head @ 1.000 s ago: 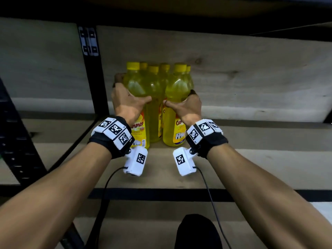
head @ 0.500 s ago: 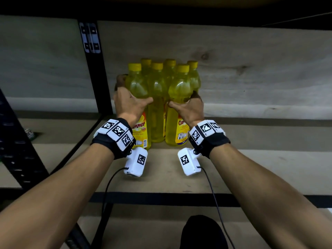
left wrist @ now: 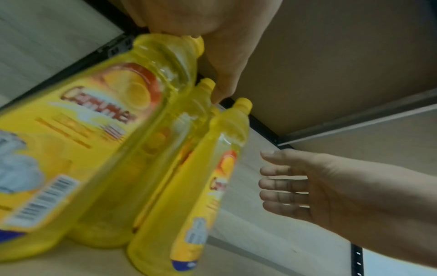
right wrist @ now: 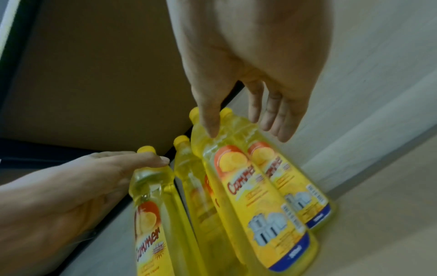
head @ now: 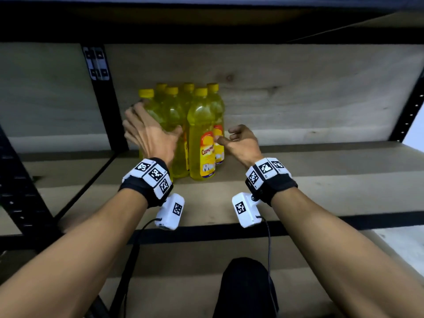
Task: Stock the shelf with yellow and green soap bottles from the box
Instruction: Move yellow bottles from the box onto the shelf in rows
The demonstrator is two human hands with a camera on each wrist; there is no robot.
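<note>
— Where are the yellow soap bottles?

— Standing upright in a tight cluster on the wooden shelf, toward its left end, close to the back panel. Six yellow caps show from the head view. The front right bottle turns its orange-and-yellow label forward.

— And the hands?

— The left hand is at the cluster's left side, fingers straight and spread, holding nothing. It partly covers the front left bottle; whether it touches it I cannot tell. The right hand is just right of the cluster, apart from it, fingers loosely curled, its grip empty.

— What stands around them?

— A black metal upright with a bracket rises just left of the bottles, behind the left hand. Another perforated black post closes the shelf's far right end. A shelf board hangs overhead, not far above the caps. The shelf's black front rail runs under both wrists.

— Anything on the arms?

— Each wrist wears a black band with black-and-white markers and a white camera block trailing a cable.
</note>
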